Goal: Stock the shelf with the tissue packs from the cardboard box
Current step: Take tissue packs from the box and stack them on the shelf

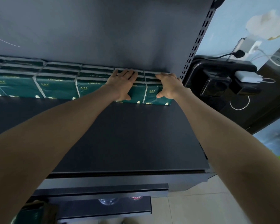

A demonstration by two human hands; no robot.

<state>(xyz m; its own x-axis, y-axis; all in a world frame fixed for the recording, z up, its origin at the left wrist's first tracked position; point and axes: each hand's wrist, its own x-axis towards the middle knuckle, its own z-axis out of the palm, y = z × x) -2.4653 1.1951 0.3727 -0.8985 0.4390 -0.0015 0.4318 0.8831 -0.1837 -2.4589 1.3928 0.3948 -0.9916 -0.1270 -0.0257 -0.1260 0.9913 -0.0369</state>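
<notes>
Both arms reach in from the bottom corners to the back of the dark shelf [128,139]; green tissue packs [58,88] sit stacked in a row along the grey back panel [103,29], running from the left edge of the frame to just right of centre. Left hand [122,83] lies on the second stack from the right [137,92]; fingers straight over its top, thumb down on the front face. Right hand [170,85] sits the same way on the rightmost stack [153,96], which ends near the slotted upright [197,41]. Hands apart, one stack each; fingers flat, pressing on the packs, not clamped round them. Lower shelf [103,189] at bottom centre; tiled floor [200,204] at lower right. Right of frame: black unit [217,84]; white adapter [246,76] on top of it, cables trailing off.
</notes>
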